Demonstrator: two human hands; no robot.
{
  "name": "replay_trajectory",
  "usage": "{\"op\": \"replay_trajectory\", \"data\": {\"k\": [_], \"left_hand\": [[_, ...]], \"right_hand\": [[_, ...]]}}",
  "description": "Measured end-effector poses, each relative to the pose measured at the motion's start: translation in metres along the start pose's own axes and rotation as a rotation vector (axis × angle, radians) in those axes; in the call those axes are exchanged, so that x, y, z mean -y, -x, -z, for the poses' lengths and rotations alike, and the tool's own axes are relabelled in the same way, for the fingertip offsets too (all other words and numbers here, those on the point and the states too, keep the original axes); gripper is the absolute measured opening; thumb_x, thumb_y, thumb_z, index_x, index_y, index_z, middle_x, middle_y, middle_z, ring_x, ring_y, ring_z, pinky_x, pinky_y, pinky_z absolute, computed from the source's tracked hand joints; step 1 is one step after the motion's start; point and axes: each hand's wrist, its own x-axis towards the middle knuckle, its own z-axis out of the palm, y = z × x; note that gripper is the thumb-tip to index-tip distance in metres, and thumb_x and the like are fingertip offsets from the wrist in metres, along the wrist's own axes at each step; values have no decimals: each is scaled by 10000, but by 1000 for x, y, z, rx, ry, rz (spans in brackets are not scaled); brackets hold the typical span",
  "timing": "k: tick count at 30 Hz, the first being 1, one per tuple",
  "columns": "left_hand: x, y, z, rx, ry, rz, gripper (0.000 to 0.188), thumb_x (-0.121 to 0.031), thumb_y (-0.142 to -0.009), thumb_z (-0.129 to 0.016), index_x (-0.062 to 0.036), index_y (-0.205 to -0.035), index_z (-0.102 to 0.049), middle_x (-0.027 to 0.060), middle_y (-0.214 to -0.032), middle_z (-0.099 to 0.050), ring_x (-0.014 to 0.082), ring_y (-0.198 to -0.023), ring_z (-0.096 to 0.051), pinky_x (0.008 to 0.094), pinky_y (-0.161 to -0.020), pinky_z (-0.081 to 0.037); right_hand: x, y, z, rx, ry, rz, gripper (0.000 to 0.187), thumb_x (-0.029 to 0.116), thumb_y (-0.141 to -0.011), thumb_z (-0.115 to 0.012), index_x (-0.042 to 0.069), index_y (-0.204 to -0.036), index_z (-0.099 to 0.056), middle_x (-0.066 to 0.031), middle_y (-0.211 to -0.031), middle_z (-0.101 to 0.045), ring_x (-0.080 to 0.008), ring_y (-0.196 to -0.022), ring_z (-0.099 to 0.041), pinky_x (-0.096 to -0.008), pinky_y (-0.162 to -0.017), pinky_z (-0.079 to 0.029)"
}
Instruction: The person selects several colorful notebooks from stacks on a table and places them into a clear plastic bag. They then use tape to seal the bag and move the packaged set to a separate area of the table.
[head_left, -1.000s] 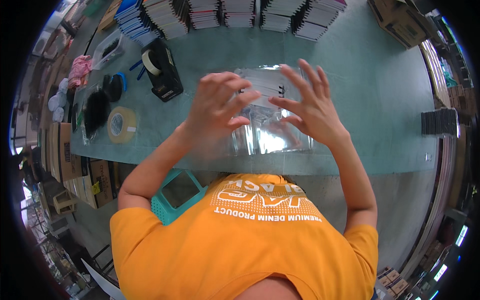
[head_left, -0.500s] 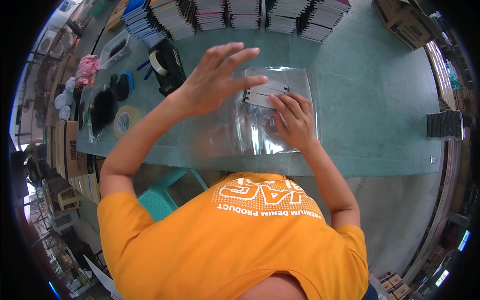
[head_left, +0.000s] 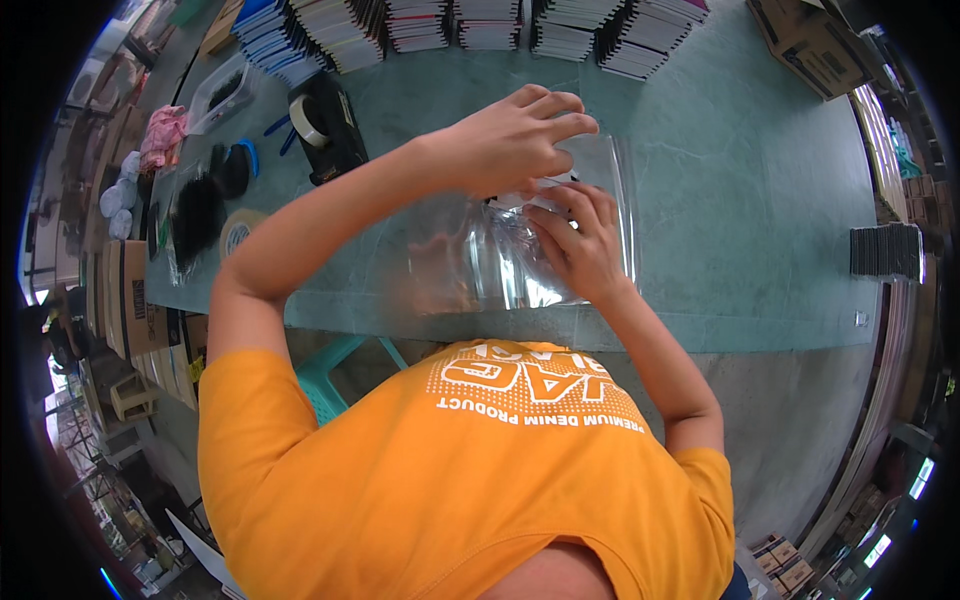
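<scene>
Clear plastic sheeting (head_left: 465, 265) lies glossy and wrinkled on the table in front of me. On it is a flat white piece (head_left: 510, 200) with dark bits at its ends, mostly covered by my hands. My left hand (head_left: 525, 140) is over its far side, fingers bent and apart, its thumb largely hidden; I see nothing held in it. Closer to me, my right hand (head_left: 585, 245) has its fingers bent onto the white piece, with the thumb drawn close to the forefinger.
Stacks of spiral-bound books (head_left: 420, 25) line the far edge. To the left are a black tape dispenser (head_left: 335, 130), a tape roll (head_left: 238, 232), a blue-handled brush (head_left: 238, 170) and a clear tub (head_left: 222, 95). Cardboard box (head_left: 815, 50) at far right; dark stack (head_left: 886, 252) at right; green stool (head_left: 325, 385) below.
My left hand has swung right and come down over the white piece, its fingers now more bent. My right hand stays nearly in place, its thumb and forefinger closer together.
</scene>
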Motion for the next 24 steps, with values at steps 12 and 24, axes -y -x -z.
{"op": "replay_trajectory", "data": {"k": [12,24], "left_hand": [[-43,52,-53,-513,332,474,324,-257,-658,-767,-116,-909,-619,111,-1284,-438,338,-1205,-350,454,-982,-291],[5,37,-19,-394,978,617,501,-144,-699,-769,-52,-1142,-552,42,-1005,-641,113,-923,-590,283,-850,-444]], "right_hand": [[-6,-22,28,317,-209,-121,171,208,-776,-644,139,-932,-654,-11,-884,-540,-235,-866,-488,-392,-829,-347],[-7,-14,5,156,-104,-121,113,151,-748,-661,151,-861,-659,13,-829,-545,-213,-819,-490,-370,-795,-373]]}}
